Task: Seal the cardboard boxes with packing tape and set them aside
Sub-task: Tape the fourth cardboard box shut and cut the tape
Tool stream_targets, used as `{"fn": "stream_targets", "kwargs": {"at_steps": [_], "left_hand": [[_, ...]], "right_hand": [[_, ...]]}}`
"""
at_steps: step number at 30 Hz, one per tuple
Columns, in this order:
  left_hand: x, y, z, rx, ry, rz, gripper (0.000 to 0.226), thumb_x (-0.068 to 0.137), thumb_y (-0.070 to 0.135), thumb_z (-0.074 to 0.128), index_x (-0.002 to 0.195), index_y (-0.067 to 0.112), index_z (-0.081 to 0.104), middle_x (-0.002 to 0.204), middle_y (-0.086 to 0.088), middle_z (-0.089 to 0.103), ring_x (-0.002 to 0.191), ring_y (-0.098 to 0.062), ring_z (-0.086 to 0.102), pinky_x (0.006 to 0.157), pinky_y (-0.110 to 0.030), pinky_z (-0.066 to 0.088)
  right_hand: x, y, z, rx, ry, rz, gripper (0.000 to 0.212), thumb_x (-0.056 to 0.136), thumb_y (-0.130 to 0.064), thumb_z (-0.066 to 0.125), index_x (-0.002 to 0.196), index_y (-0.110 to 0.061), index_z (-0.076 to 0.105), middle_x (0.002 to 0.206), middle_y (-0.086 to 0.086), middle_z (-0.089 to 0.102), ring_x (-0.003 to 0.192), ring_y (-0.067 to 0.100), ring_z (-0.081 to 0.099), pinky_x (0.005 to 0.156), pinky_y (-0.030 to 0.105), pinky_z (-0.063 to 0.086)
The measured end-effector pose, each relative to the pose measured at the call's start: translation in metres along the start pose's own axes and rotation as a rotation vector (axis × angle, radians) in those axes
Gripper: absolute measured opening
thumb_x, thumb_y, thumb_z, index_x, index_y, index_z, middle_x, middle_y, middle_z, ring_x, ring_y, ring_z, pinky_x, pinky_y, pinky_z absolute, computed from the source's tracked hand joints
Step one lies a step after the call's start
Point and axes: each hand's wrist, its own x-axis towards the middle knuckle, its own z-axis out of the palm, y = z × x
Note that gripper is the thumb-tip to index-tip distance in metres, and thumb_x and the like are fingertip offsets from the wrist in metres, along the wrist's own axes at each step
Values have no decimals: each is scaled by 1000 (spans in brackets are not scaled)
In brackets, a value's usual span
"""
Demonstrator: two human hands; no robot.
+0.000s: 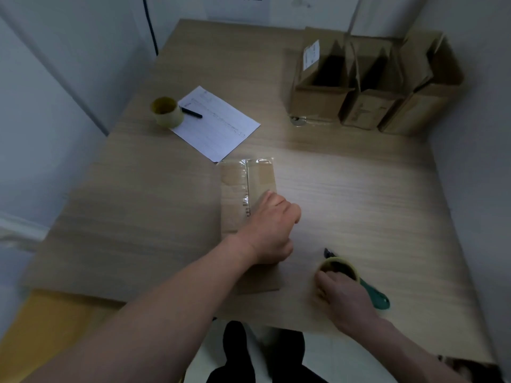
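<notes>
Pressing the tape flat matters now. Just right of the box [243,200], the right hand [343,297] grips the tape dispenser [348,275]; the left hand [269,230], fingers curled, bears on the box's near end. Beyond it, glossy tape runs along the closed seam.

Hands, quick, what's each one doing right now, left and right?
Left hand: rests on the taped cardboard box, fingers bent over it; grip unclear.
Right hand: grips the tape dispenser on the table.
</notes>
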Motion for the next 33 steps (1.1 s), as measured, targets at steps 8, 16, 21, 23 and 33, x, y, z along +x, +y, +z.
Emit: {"fn": "stream_targets", "kwargs": {"at_steps": [8,16,21,23,33], "left_hand": [[-12,8,-32,-525,512,-310,15,84,19,64,91,7,58,99,-2,57,98,-18,51,91,-36,44],[-86,-13,26,-395,472,-475,62,97,61,37,134,15,58,160,-19,16,147,-35,20,107,-57,37],[-88,-33,40,-236,511,-276,71,93,63,44,126,3,63,150,-34,29,142,-41,29,107,-58,37],[-93,-43,39,-163,504,-166,72,94,62,44,127,1,62,146,-37,33,141,-42,30,106,-60,38],[-93,-49,48,-106,510,-121,65,90,59,53,131,8,51,153,-26,25,138,-49,33,105,-62,38]], "right_hand": [[51,-73,-49,467,330,205,54,93,-56,43,132,-20,56,140,2,48,133,15,42,107,32,35],[103,-99,-18,500,289,-31,59,98,-60,35,144,-27,48,163,8,14,149,10,18,115,14,20],[110,-86,-10,539,358,-68,50,100,-54,38,135,-24,59,153,9,29,132,26,44,108,30,40],[112,-82,-13,583,355,-81,44,100,-56,37,133,-34,57,143,4,38,119,18,50,100,26,45],[145,-58,-59,469,194,128,57,96,-49,37,150,-32,29,153,-5,38,140,17,40,113,33,34]]}}
